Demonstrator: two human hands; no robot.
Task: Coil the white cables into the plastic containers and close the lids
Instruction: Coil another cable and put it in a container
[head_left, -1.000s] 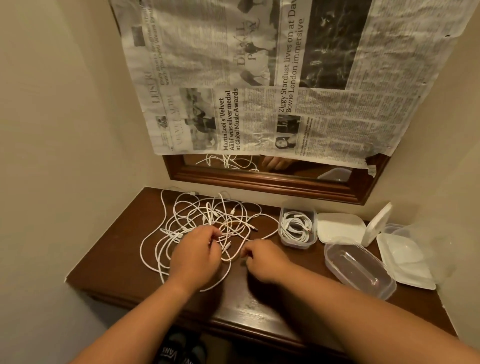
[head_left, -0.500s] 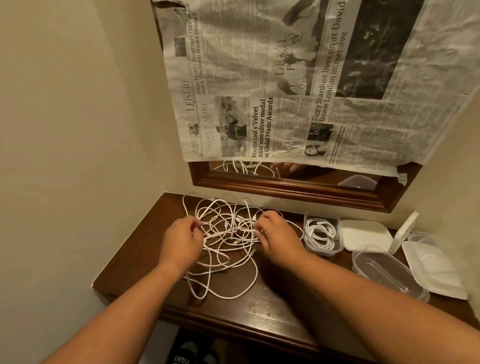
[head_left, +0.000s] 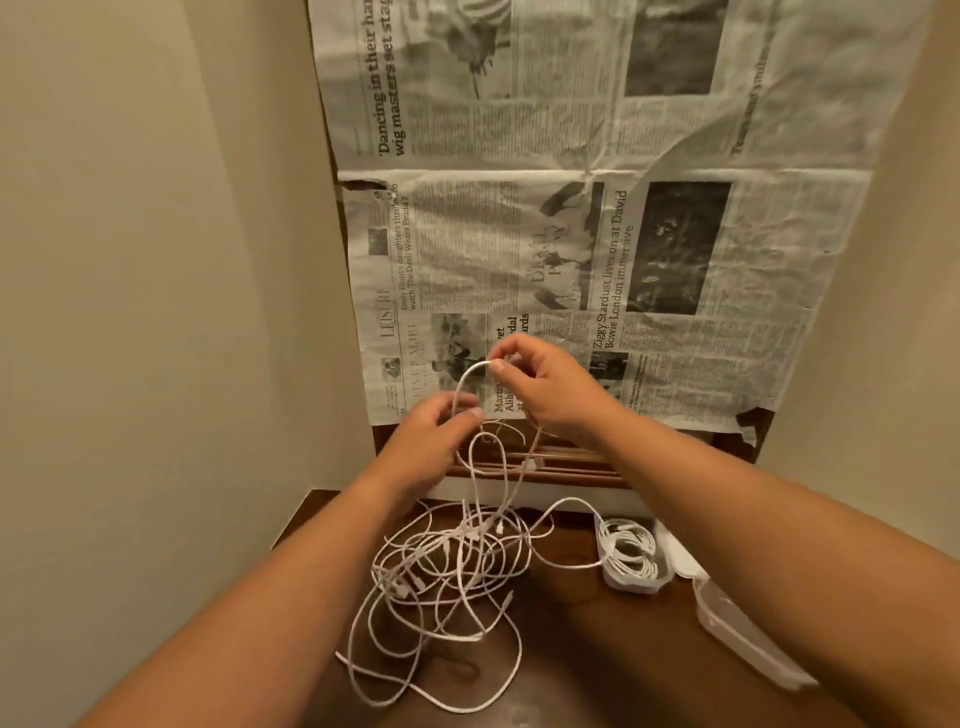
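Observation:
A tangle of white cables (head_left: 447, 577) lies on the dark wooden shelf (head_left: 582, 670). Both hands are raised above it in front of the newspaper. My right hand (head_left: 545, 389) pinches a white cable strand at the top of a loop. My left hand (head_left: 434, 431) grips the same strand a little lower, and the strand hangs down into the tangle. To the right stands a small clear plastic container (head_left: 631, 556) with a coiled white cable inside, its lid off. A second clear container (head_left: 743, 629) shows partly behind my right forearm.
Newspaper sheets (head_left: 597, 234) hang over a wooden-framed mirror (head_left: 545, 465) on the back wall. Cream walls close in on the left and right of the narrow shelf. My right forearm hides the shelf's right end.
Both hands have lifted off the shelf with a cable strand, pulling part of the tangle upward. The camera has tilted up and moved closer to the wall.

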